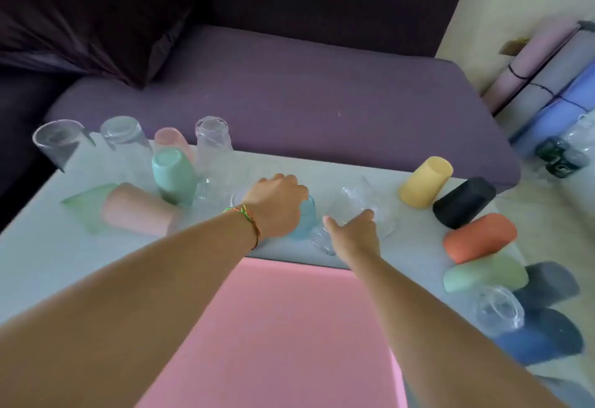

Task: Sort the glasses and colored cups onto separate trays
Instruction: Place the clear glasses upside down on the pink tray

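A pink tray (273, 327) lies on the pale table (38, 262) right in front of me. My left hand (277, 204), with a thread bracelet at the wrist, curls down over a light blue cup (306, 217) just beyond the tray's far edge. My right hand (354, 233) reaches toward a clear glass (363, 204) with the thumb spread; its fingers are hidden behind the hand. A small clear glass (322, 241) lies by its thumb. More clear glasses (214, 140) and colored cups stand or lie to both sides.
On the right are a yellow cup (425, 182), black cup (463, 201), orange cup (479, 237), green cup (483, 274), a blue cup (541, 340) and a glass (499, 311). Left: pink cup (138, 211), mint cup (174, 175), green flat piece (87, 204). A purple sofa (289, 95) stands behind the table.
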